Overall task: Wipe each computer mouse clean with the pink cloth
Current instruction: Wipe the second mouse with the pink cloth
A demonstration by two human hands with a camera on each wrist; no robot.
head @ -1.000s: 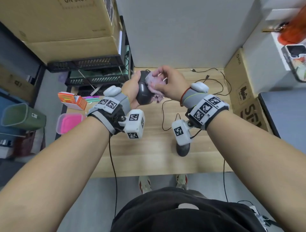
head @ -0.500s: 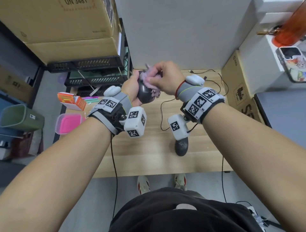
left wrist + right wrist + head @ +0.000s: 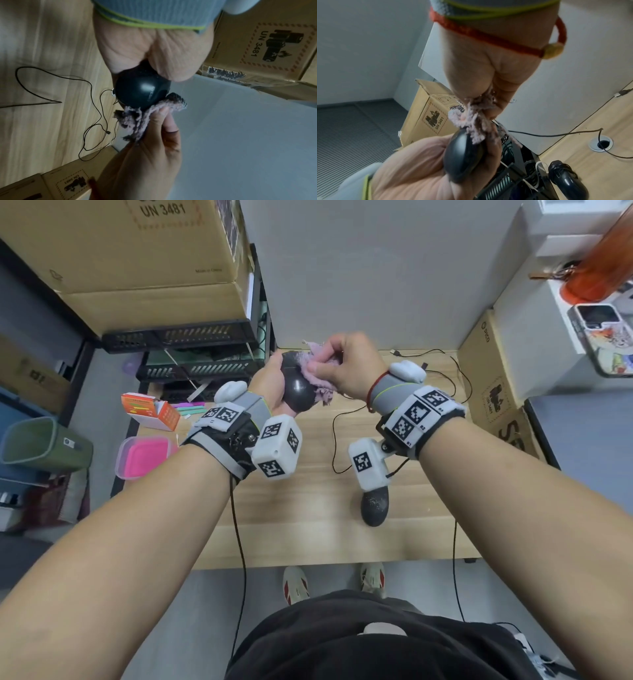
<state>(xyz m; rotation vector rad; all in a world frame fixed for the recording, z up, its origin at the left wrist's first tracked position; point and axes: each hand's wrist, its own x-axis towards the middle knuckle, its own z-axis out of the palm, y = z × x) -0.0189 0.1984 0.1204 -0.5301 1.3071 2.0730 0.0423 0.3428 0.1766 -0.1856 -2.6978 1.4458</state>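
Note:
My left hand (image 3: 270,385) grips a glossy black computer mouse (image 3: 296,390) held up above the far part of the wooden desk (image 3: 308,525). My right hand (image 3: 346,368) pinches the bunched pink cloth (image 3: 318,381) and presses it against the mouse's upper right side. The left wrist view has the mouse (image 3: 140,89) in the palm with the cloth (image 3: 137,121) below it. In the right wrist view the cloth (image 3: 476,121) trails over the mouse (image 3: 464,154). A second black mouse (image 3: 375,506), dusty, lies on the desk under my right wrist.
Thin black cables (image 3: 342,433) loop across the desk. An orange box (image 3: 150,414) and a pink-lidded container (image 3: 145,457) sit at the left edge. Cardboard boxes (image 3: 137,251) stack on a shelf at left, another box (image 3: 493,385) at right. A green bin (image 3: 41,445) stands on the floor.
Both hands with the mouse have moved slightly away from me. The right hand has slid the cloth from the mouse's lower side up toward its top.

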